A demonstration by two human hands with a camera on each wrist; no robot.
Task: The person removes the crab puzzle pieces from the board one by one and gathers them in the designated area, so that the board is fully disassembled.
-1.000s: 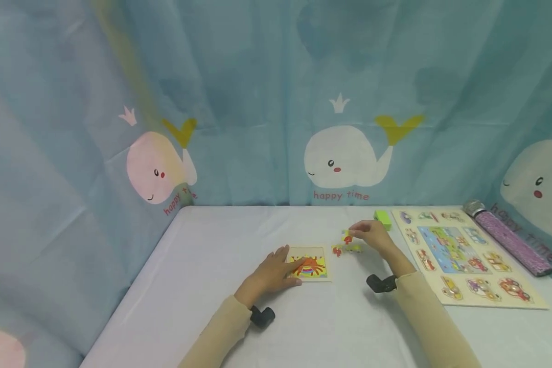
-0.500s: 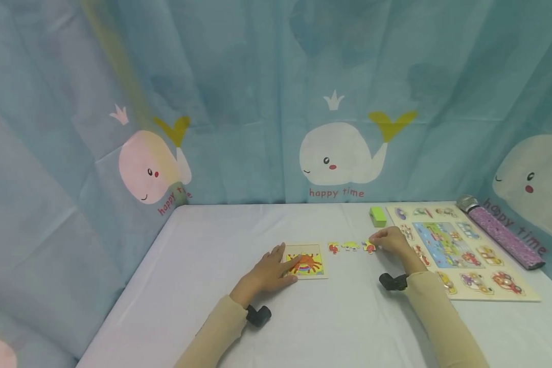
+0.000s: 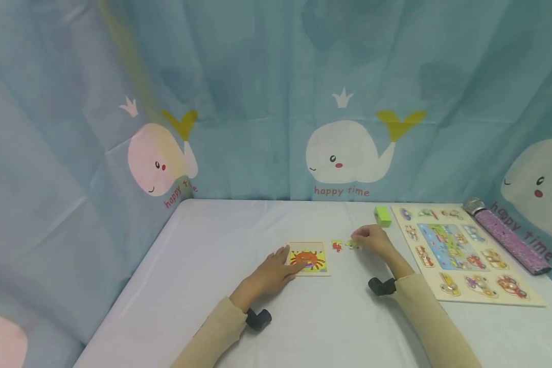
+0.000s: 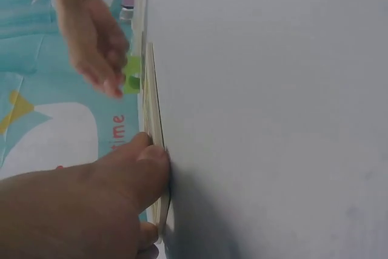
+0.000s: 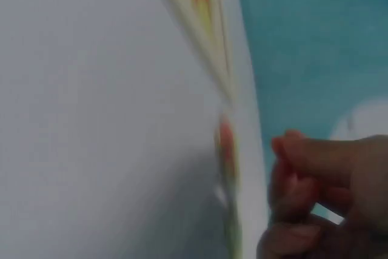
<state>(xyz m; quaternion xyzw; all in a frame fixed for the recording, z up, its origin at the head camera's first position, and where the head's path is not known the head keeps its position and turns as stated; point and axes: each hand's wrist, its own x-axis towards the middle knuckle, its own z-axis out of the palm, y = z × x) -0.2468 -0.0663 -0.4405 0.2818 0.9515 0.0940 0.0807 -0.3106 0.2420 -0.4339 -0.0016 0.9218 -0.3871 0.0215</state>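
Observation:
On the white table lies a small square wooden jigsaw board (image 3: 305, 246) with an orange crab picture and a bare strip along its top. My left hand (image 3: 272, 272) rests against its left side with fingers extended over the picture; the left wrist view shows the thumb (image 4: 154, 157) at the board's edge. To the right lie a red-and-yellow jigsaw piece (image 3: 337, 246) and a yellow-green jigsaw piece (image 3: 350, 245). My right hand (image 3: 371, 239) hovers at the yellow-green piece, fingertips bent close together; I see nothing between them. The third piece is hidden from the head view.
A green block (image 3: 383, 216) stands behind the right hand. Further right lie a large wooden knob puzzle (image 3: 411, 255) with vehicle pieces and a pink glittery microphone (image 3: 510, 236). A blue curtain (image 3: 248, 163) with whales hangs behind the table.
My right hand carried a red jigsaw piece rightward, set it down beside the others, then came back left to the yellow-green piece. My left hand has stayed on the board.

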